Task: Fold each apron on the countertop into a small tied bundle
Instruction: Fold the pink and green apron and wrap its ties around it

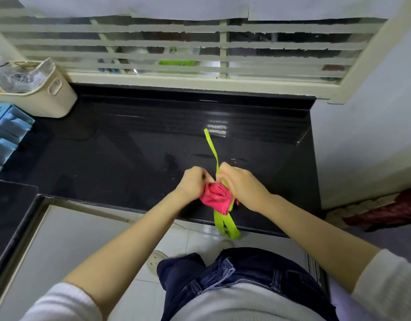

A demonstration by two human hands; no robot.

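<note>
Apron [217, 198] bunched, left hand [193, 181] holding it, right hand [241, 184] pinching green strap [211, 144]

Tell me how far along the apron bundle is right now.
Done: the pink apron is folded into a small bundle. In hand: the left hand and right hand both grip it above the near edge of the countertop, working the green straps. Left: one trails loose and more dangle below, so the tie looks unfinished.
</note>
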